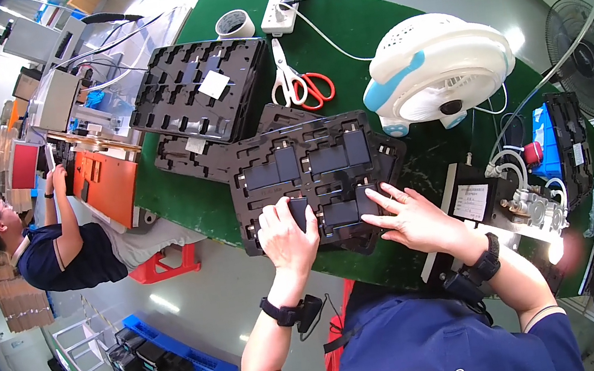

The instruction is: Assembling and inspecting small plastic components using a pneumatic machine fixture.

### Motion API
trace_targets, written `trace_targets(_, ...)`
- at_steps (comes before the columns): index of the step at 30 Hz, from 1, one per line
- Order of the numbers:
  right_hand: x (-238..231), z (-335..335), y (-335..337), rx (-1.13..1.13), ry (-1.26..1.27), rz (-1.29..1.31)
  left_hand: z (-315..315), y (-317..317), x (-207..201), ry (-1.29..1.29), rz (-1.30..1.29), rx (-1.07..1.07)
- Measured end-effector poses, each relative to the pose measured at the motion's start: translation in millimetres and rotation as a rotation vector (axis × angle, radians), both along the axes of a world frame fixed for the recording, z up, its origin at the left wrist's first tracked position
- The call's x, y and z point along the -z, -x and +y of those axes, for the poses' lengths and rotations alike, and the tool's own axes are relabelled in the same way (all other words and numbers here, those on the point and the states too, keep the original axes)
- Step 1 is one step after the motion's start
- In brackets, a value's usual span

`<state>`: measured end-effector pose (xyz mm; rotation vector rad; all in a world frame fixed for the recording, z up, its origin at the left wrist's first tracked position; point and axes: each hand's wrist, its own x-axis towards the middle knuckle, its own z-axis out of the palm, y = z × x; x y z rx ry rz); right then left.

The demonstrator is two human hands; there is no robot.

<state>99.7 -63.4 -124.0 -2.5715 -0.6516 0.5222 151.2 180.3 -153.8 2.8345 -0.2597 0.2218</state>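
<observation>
A black moulded plastic tray (267, 190) with shaped pockets lies on the table in front of me. Several flat black rectangular parts sit in its pockets, such as one part (327, 158) in the far row. At the tray's near left, my left hand (285, 239) has thumb and fingers closed around a small black rectangular block (300, 211). My right hand (418, 223) has its fingers spread, with fingertips touching another black block (368, 202) in the near right pocket. The undersides of both blocks are hidden.
More black trays (204, 92) are stacked at the far left on the green table (337, 36). Scissors (287, 77), a tape roll (234, 24) and a power strip (282, 5) lie behind. A white fan (440, 70) and a valve fixture (520, 207) stand right. A co-worker (66, 241) sits left.
</observation>
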Motion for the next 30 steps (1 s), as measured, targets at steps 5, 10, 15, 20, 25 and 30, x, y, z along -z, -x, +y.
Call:
trace_targets(5, 4, 0, 2, -0.01, 0.003, 0.002, 0, 4, 7, 0.014, -0.04, -0.047)
trace_targets(10, 6, -1, 1, -0.012, -0.013, 0.001, 2, 4, 5, 0.05, 0.013, -0.093)
trace_targets(15, 6, 1, 0, -0.018, -0.016, -0.003, 1, 6, 0, -0.016, -0.026, -0.111)
trace_targets(20, 8, 1, 1, -0.028, -0.017, -0.024, -2, 13, -13, -0.114, -0.047, -0.125)
trace_targets(25, 9, 1, 0, -0.024, -0.037, -0.034, -6, 8, -21, 0.039, 0.179, -0.214)
trace_targets(30, 9, 1, 1, -0.016, -0.054, -0.018, 1, 8, -22, 0.057, 0.202, -0.298)
